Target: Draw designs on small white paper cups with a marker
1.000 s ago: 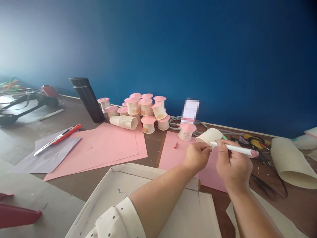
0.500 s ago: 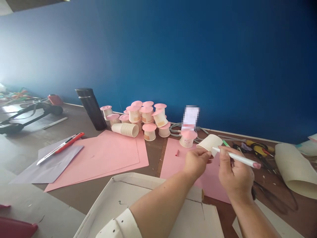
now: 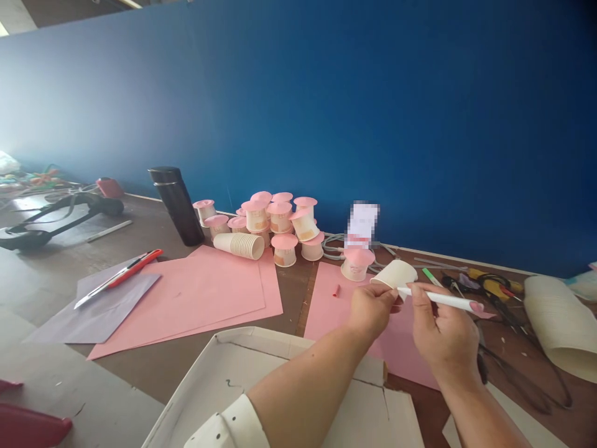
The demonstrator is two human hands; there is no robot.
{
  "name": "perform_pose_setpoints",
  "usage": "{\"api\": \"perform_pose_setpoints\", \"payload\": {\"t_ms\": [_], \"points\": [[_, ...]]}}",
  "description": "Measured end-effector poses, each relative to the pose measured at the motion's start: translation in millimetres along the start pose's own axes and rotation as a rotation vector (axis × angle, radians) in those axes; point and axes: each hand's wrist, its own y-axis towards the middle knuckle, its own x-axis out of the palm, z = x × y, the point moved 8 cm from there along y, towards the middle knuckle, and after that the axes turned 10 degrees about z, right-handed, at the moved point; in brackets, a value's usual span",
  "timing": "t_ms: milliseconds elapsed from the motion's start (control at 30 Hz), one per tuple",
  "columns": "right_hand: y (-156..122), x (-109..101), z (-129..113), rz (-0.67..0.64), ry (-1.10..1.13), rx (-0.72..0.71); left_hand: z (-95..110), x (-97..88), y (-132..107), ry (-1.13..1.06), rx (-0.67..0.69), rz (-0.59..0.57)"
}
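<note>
My left hand [image 3: 372,308] is closed on a small cream paper cup [image 3: 395,273], held tilted on its side above a pink paper sheet [image 3: 336,311]. My right hand [image 3: 441,333] grips a white pen with a pink end [image 3: 443,299], its tip touching the cup. A finished cup with a pink lid [image 3: 355,263] stands just behind the held cup.
A cluster of pink-lidded cups [image 3: 275,224] and a lying stack of plain cups [image 3: 239,244] sit by the blue wall. Also here: a black flask [image 3: 176,204], a red utility knife [image 3: 120,276], large pink sheets [image 3: 196,297], a white cardboard tray [image 3: 261,386], scissors [image 3: 517,373], rolled card [image 3: 557,323].
The view has tilted upward slightly, so the things sit lower in frame. Both hands keep the cup and pen together with only small shifts.
</note>
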Motion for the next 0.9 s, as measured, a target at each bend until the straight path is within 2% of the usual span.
{"api": "perform_pose_setpoints", "payload": {"t_ms": [167,300,433,533,733,900], "points": [[-0.2,-3.1,3.3,0.019,-0.026,0.029,-3.8,2.0,2.4,0.024,0.027,-0.017],[-0.1,-1.1,5.1,-0.019,-0.062,0.04,-6.5,0.6,4.0,0.043,0.039,0.005],[0.9,-4.5,5.4,0.027,-0.055,0.047,-5.2,0.9,3.2,0.058,0.051,0.0],[0.4,-2.9,5.4,0.009,-0.059,0.039,-4.0,0.0,2.7,0.097,0.067,0.006],[1.2,-5.3,8.6,0.041,-0.072,0.062,-3.8,-0.3,2.5,0.114,0.073,0.015],[1.6,-2.3,8.9,0.015,-0.104,0.043,-6.6,-1.5,3.8,0.124,0.056,0.029]]}}
